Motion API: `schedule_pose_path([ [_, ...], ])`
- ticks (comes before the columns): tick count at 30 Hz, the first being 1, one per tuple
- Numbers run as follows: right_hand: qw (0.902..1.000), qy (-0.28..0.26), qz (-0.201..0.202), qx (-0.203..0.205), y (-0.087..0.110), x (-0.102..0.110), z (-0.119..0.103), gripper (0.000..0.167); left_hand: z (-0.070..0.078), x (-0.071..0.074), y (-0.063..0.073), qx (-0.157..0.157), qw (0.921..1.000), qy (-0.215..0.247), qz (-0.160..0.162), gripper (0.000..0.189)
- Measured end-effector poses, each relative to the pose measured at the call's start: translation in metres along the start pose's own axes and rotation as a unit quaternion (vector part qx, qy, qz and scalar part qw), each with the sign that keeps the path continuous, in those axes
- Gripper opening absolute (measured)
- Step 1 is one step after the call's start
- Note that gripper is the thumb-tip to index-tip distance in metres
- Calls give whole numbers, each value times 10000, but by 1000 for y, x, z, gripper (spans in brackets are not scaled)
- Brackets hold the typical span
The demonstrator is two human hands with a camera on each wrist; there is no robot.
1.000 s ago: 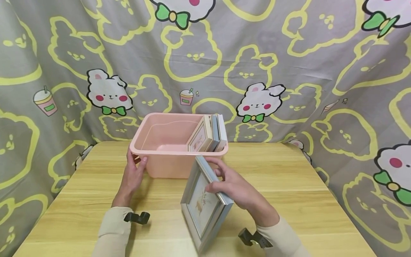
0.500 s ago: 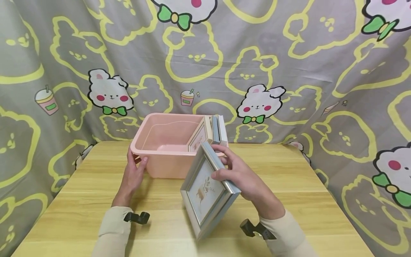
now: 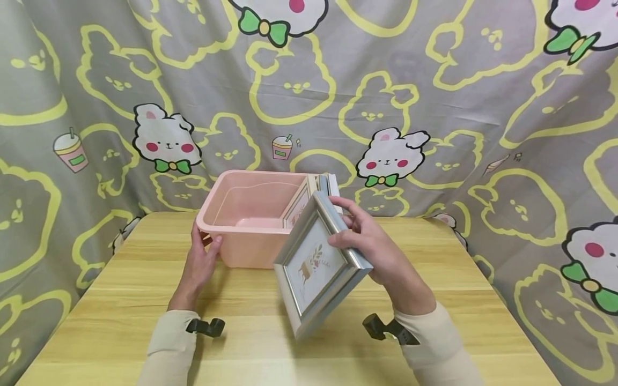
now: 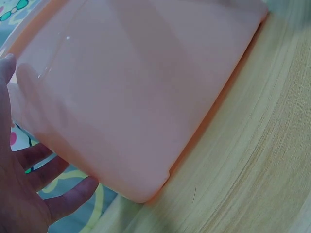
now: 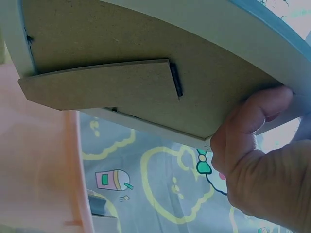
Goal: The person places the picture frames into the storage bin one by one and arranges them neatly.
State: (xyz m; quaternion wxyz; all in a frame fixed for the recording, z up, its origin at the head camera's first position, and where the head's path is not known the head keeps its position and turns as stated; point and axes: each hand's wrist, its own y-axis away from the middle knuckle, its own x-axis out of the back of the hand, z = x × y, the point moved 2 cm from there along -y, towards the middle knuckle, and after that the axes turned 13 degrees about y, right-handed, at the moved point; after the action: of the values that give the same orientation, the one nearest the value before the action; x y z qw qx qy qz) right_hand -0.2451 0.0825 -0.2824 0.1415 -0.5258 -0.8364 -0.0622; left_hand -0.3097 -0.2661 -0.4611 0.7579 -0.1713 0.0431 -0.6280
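Note:
My right hand [image 3: 376, 246] grips a blue-grey picture frame [image 3: 311, 265] by its upper right edge, thumb on the front. The frame hangs tilted above the table before a pink plastic bin [image 3: 246, 249], its deer print facing me. Its brown backing with a stand leg [image 5: 102, 85] fills much of the right wrist view. At the bin's left front corner, my left hand [image 3: 200, 262] holds on with the thumb at the front and the fingers round the side. Several picture frames [image 3: 299, 206] stand upright at the right end inside the bin, partly hidden by the held one.
The bin stands on a wooden table [image 3: 410, 343] towards its far edge. Behind and on both sides hangs a grey curtain [image 3: 299, 123] with rabbit patterns. A black wrist mount [image 3: 206, 327] sits on each sleeve.
My right hand has raised the picture frame and moved it up and to the right, nearer the bin, tilting it further. My left hand and the bin have stayed put.

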Motion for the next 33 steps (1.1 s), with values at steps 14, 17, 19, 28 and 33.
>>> schedule_pose_path([
  [14,9973,-497,483,256,-8,21,-15,66,-1,1,1,65,10000,-13,-20,74],
  [17,9965,-582,546,233,-9,24,-20,64,-2,0,0,30,10000,46,-26,74],
  [19,9957,-662,601,235,-9,27,-23,62,0,0,1,38,10000,64,-51,74],
  [28,9922,-687,1013,231,-17,34,-34,62,35,-4,11,55,9999,20,-91,71],
  [33,9912,-508,1205,222,-24,38,-35,64,21,-2,6,4,10000,53,-55,73],
])
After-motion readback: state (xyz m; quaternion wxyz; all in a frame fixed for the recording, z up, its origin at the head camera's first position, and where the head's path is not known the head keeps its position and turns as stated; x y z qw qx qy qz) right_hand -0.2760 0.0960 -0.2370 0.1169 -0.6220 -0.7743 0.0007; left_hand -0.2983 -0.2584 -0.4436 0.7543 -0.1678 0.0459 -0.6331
